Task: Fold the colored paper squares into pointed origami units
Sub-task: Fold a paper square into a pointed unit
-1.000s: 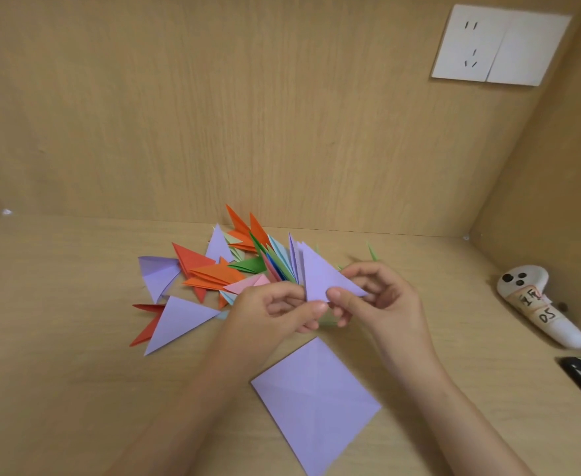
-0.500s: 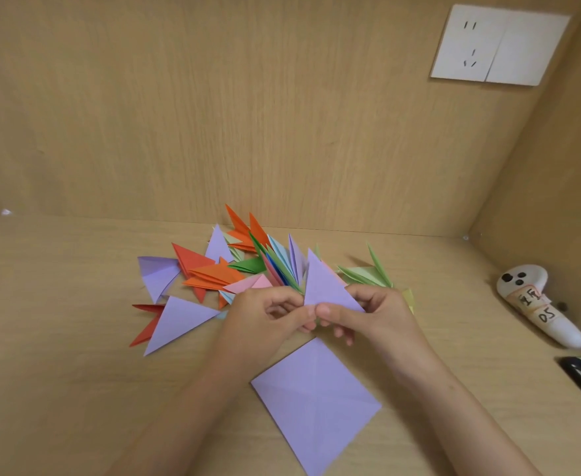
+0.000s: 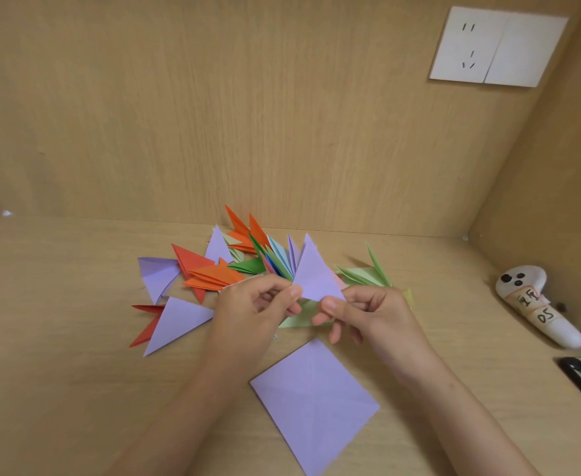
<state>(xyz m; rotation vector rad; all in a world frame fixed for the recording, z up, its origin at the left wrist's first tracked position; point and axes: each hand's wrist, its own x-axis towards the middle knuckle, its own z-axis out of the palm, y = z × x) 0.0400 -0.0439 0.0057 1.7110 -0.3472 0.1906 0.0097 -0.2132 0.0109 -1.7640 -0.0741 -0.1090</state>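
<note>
Only readable writing: "DS" on a taped label on the white controller [image 3: 536, 304] out at 3 o'clock, with the marks above it too smudgy to make out. Purple folded unit [image 3: 316, 276] held up dead centre, left grip [image 3: 258, 304] pinching its 7 o'clock corner, right grip [image 3: 368, 310] clamped on the 5 o'clock one. Tall lilac triangle, sharp tip pointing to 12. Flat purple square [image 3: 313, 400] lying on the counter [image 3: 59, 338] at 6 o'clock from both grips, faintly creased, untouched. Pile of folded units [image 3: 213, 274] in orange, red, green and purple fanned out at 10 to 12.
</note>
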